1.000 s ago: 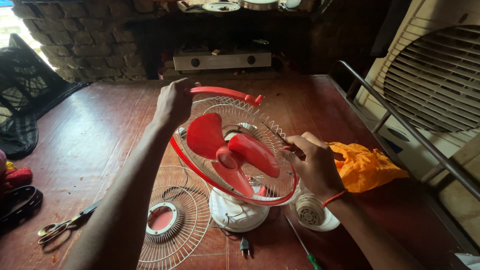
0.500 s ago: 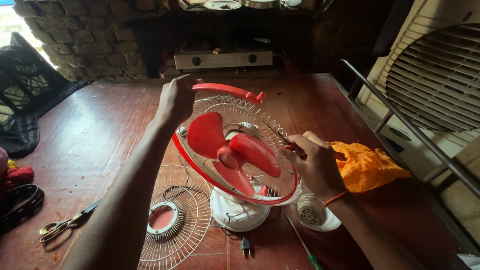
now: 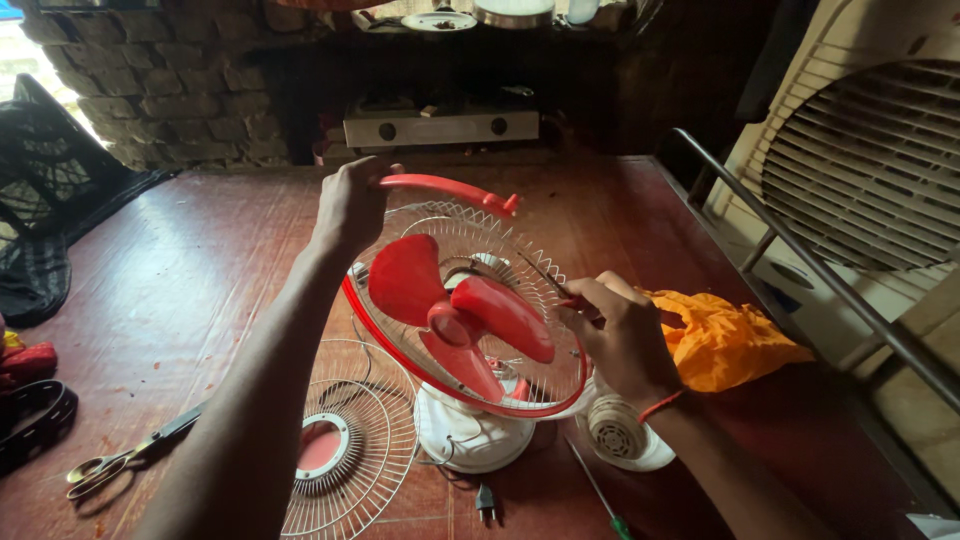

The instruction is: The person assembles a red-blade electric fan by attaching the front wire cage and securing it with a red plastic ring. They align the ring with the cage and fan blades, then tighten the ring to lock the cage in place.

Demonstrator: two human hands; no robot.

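Left hand (image 3: 350, 205) is gripping the red rim band (image 3: 450, 188) closed-fisted at the top of the table fan (image 3: 465, 320), mid-tabletop. Right hand (image 3: 620, 335) is pinching a thin screwdriver (image 3: 545, 272) at the guard edge. Against the earlier frame, fan and hands are sitting marginally lower-left; grips unchanged.

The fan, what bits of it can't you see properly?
Head view only:
- Fan motor: hidden behind the red blades.
- Ring end: covered by the left hand.
- Thin tool: its handle is inside the right hand, kind unclear.
- Base: partly behind the guard.
- Plug cord: too thin to follow.
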